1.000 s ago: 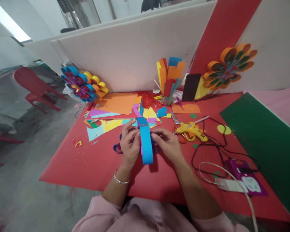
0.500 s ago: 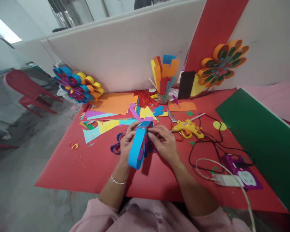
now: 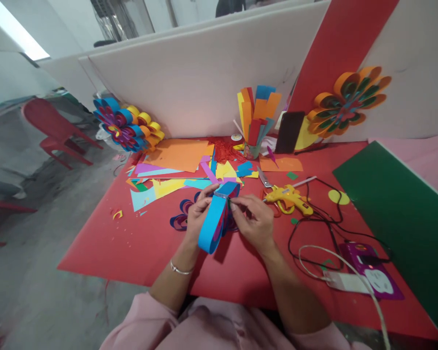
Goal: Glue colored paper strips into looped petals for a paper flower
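A piece made of blue paper loops (image 3: 209,226), with purple and pink strips inside, is held above the red table (image 3: 131,255). My left hand (image 3: 198,214) grips its left side, fingers curled near the silvery band at its middle. From the right, my right hand (image 3: 255,218) pinches its edge between thumb and fingers, close to a small green bit. Behind and below the piece, dark blue and purple loops (image 3: 178,221) lie on the table, partly hidden by my hands.
A yellow glue gun (image 3: 290,198) and scissors (image 3: 264,177) lie right of my hands, near black cables and a purple power box (image 3: 372,272). Paper scraps (image 3: 168,187) lie behind. A green board (image 3: 394,218) covers the right edge. A cup (image 3: 251,149) holds paper strips.
The view has shifted slightly, so the surroundings sit further right. Both hands keep hold of the blue loop piece, which has tilted a little.
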### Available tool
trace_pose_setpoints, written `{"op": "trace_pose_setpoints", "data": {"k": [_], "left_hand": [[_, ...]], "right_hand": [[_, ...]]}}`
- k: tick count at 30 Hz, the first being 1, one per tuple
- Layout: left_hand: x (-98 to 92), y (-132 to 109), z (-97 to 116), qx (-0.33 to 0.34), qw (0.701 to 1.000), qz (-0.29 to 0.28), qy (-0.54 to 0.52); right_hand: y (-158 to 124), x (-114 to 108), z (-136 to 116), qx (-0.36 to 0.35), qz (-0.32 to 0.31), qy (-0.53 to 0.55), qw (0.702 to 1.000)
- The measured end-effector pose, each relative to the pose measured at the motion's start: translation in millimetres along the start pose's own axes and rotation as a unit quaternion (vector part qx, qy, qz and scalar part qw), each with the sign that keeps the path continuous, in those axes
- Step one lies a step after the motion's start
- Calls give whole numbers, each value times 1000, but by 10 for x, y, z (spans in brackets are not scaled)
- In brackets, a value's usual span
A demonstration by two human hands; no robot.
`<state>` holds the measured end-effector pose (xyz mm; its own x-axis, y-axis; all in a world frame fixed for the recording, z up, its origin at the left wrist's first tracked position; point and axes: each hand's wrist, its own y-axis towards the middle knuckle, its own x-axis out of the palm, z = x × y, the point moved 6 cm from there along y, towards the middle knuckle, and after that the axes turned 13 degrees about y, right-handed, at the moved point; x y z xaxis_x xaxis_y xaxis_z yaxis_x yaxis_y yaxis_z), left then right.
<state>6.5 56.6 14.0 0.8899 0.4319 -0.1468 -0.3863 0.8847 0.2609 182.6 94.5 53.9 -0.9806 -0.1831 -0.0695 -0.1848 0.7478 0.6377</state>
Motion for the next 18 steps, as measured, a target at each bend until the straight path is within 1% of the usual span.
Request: {"op": "trace_pose_setpoints", "data": {"k": [2,5,7,10,18], "left_hand": [[35,-5,-32,-19,999,-24,-35],[36,-4,-49,-29,999,-20,-41],[29,-1,-42,-25,999,-16,-29],[12,4,-23,-12,1000,-12,-10],[-27,-9,8,22,1000,1,11]], "right_hand": [[-10,4,-13,18,-9,-4,1000],[-41,2,1,54,3,-7,998],[-58,14,27,77,7,10,997],[-70,57,75,110,-5,51,993],[-77,87,95,154,-2,117,981]]}}
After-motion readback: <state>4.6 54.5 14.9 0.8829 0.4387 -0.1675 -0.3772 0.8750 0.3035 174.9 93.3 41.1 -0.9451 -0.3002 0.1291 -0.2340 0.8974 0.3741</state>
